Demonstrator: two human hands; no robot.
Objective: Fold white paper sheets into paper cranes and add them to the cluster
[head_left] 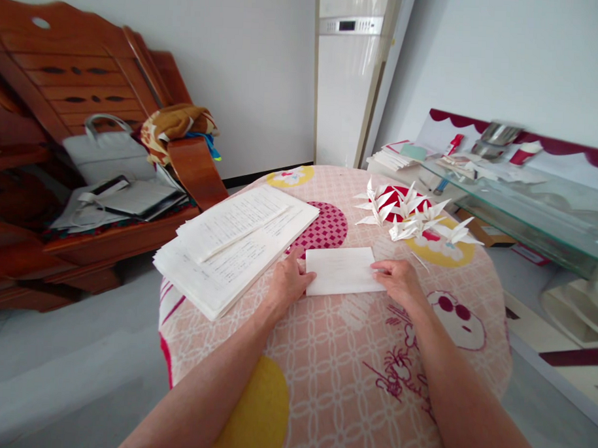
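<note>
A folded white sheet of paper (341, 270) lies flat on the patterned pink tablecloth (353, 356). My left hand (288, 281) rests on its left edge, fingers together and pressing down on it. At the sheet's right edge, my right hand (398, 280) pinches the paper with curled fingers. Several folded white paper cranes (411, 213) sit in a cluster just beyond the sheet, to the right. A thick stack of printed pages (234, 244) lies to the left of my left hand.
A wooden bench (65, 176) with a grey bag, papers and a folded cloth stands at the left. A white standing air conditioner (348, 75) is behind the table. A glass shelf (535, 193) with books and cups runs along the right.
</note>
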